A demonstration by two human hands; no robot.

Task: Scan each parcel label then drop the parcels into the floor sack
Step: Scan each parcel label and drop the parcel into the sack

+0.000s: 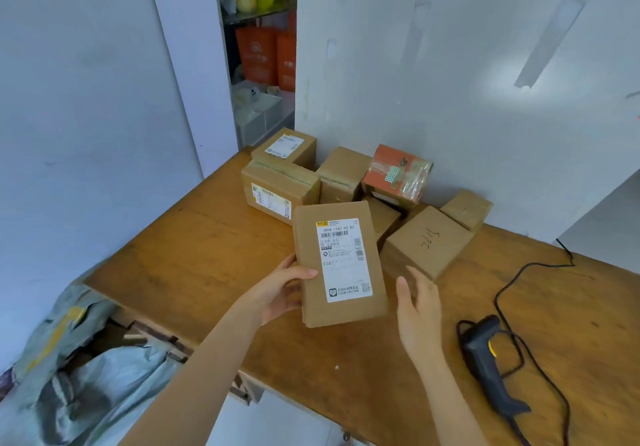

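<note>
My left hand [282, 290] grips the left edge of a flat brown cardboard parcel [311, 238], thumb on top, holding it above the wooden table [194, 265]. Its white shipping label [343, 258] faces up with the barcode near the top. My right hand [419, 303] hovers just right of the parcel with fingers straight, apart from it. A black handheld scanner [485, 352] with a yellow button lies on the table at the right, its cable looping behind. The grey floor sack [79, 359] gapes open below the table's left corner.
Several more cardboard parcels [280, 189] are heaped against the white wall at the back, one an orange box [394, 172] wrapped in clear tape. The scanner's black cable [512, 283] trails across the table's right side. Shelves with orange bags show through a gap behind.
</note>
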